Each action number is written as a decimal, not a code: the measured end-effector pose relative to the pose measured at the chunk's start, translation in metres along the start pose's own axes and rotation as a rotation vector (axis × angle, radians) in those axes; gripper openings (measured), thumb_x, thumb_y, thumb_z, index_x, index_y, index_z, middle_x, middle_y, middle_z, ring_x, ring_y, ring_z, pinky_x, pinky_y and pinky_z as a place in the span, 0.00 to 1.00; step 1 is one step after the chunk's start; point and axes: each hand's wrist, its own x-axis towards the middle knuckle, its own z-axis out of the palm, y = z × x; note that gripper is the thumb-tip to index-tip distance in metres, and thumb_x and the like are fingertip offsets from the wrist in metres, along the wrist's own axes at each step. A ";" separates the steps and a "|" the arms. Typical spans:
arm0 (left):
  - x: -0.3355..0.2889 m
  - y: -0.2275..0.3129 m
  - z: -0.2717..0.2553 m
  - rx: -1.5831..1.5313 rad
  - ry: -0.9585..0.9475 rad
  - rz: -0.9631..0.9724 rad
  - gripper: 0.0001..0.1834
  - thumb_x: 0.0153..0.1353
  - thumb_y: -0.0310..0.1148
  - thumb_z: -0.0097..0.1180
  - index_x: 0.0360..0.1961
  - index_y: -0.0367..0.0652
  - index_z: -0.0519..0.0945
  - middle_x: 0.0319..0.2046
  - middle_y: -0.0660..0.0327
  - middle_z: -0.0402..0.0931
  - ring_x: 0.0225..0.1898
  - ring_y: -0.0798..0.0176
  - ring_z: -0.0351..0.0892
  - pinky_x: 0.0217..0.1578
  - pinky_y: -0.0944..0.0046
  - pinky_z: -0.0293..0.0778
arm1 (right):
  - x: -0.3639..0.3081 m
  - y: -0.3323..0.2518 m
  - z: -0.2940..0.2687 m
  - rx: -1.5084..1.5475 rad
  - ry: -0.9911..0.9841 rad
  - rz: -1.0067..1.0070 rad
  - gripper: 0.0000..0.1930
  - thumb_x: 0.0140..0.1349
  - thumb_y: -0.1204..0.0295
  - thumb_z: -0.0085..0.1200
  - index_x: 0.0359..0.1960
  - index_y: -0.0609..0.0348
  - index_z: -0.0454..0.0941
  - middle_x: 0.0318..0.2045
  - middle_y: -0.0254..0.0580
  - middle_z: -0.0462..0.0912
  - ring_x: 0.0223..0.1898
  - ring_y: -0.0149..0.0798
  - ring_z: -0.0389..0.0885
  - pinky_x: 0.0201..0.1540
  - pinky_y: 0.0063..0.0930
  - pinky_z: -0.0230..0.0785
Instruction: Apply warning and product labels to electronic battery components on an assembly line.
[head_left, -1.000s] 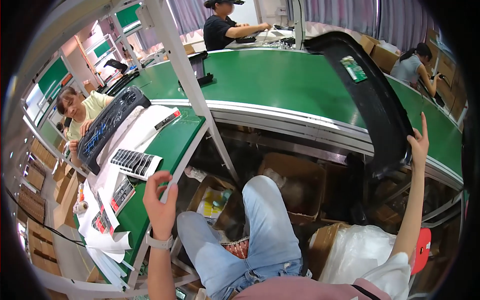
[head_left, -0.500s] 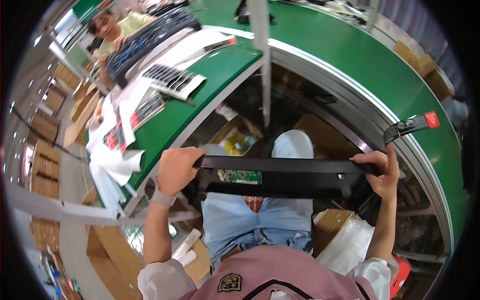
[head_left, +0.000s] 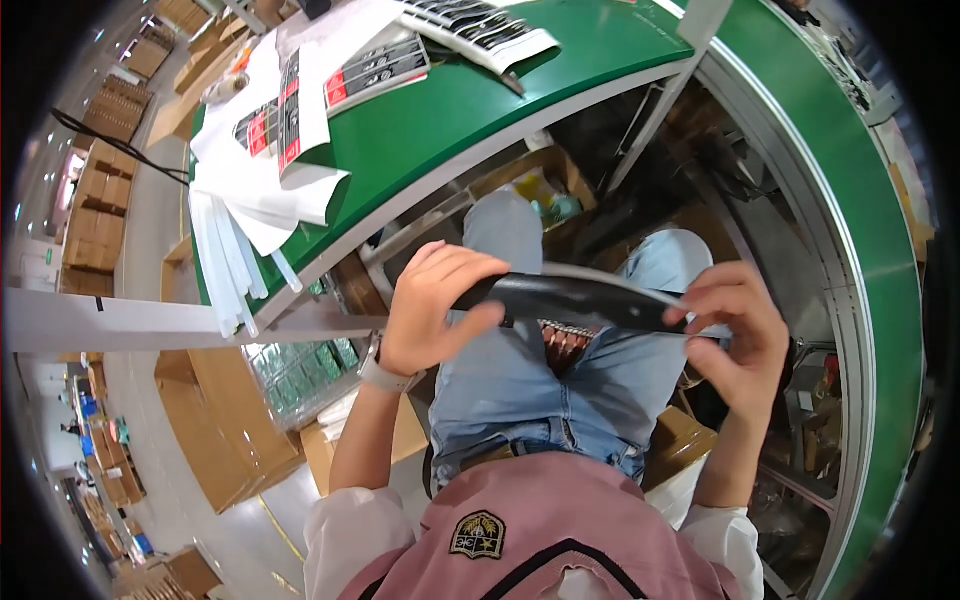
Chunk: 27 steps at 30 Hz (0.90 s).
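Observation:
A long, narrow black bar (head_left: 580,302) lies crosswise between my hands, above my thighs. It is tilted slightly down to the right and partly smeared by motion, with a pale line along its far edge. My left hand (head_left: 440,305) grips its left end, the fingers over the top and the thumb on the near side. At the right end, my right hand (head_left: 738,325) pinches the bar with curved fingers and thumb. The bar's underside is hidden.
At the far left, a green worktable (head_left: 440,130) bears white sheets and black-and-red printed label sheets (head_left: 375,75). A metal post (head_left: 655,120) and a second green surface (head_left: 860,250) stand to the right. Cardboard boxes (head_left: 225,430) sit on the floor at left.
The bar has turned, so its green circuit board no longer shows. The red-tipped label strip at my right fingers is out of sight. My hands came closer together, and the view shifted.

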 end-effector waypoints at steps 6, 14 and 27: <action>-0.007 -0.020 0.003 -0.335 0.226 -0.078 0.11 0.64 0.33 0.49 0.35 0.35 0.79 0.39 0.54 0.81 0.44 0.52 0.77 0.50 0.57 0.70 | 0.018 0.011 0.075 0.361 -0.048 0.187 0.08 0.55 0.84 0.61 0.36 0.68 0.77 0.30 0.41 0.80 0.28 0.29 0.82 0.31 0.18 0.75; -0.019 -0.032 -0.002 -0.524 0.203 -0.095 0.08 0.56 0.26 0.58 0.22 0.35 0.77 0.31 0.57 0.80 0.38 0.57 0.76 0.40 0.61 0.72 | 0.028 0.015 0.101 0.396 0.008 0.405 0.04 0.59 0.83 0.59 0.34 0.69 0.76 0.26 0.39 0.81 0.23 0.25 0.79 0.26 0.17 0.73; -0.029 -0.032 0.007 -0.298 0.344 -0.131 0.08 0.48 0.21 0.61 0.17 0.35 0.73 0.32 0.55 0.67 0.37 0.58 0.74 0.29 0.67 0.68 | 0.026 0.020 0.121 -0.090 0.056 0.403 0.05 0.55 0.81 0.63 0.27 0.66 0.78 0.19 0.34 0.79 0.18 0.21 0.76 0.19 0.15 0.65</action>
